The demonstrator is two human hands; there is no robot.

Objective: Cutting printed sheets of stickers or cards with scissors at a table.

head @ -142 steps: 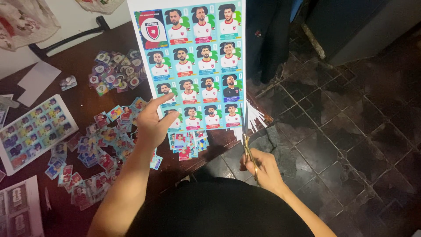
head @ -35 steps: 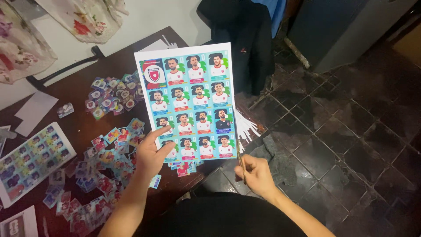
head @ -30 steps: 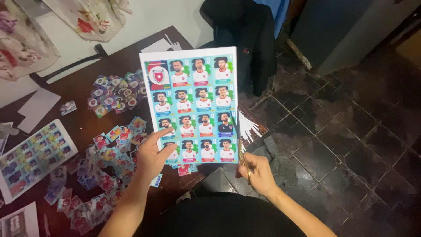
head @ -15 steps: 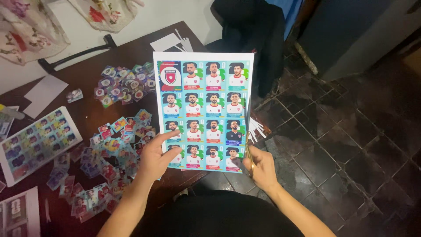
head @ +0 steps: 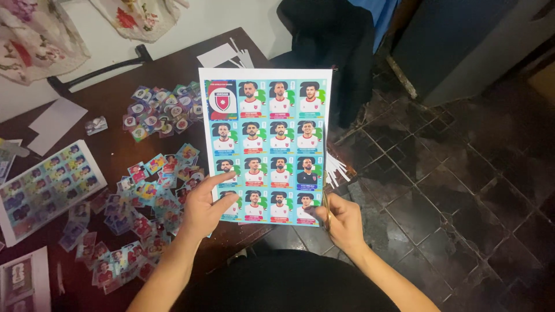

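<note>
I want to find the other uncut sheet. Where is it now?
In the head view, the second sticker sheet lies flat at the table's left edge, left of the loose cut stickers.

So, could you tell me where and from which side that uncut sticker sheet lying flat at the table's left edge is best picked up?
Probably by the near corner of the flat sheet, coming from the left. That corner seems to reach the edge of the table, so fingers could slip under it. Its right side borders the loose cut stickers. Both the left hand and right hand hold another sheet.

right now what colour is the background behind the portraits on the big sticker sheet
Light blue with green accents on the white-bordered sticker sheet, held by both hands; clearest in the head view.
</note>
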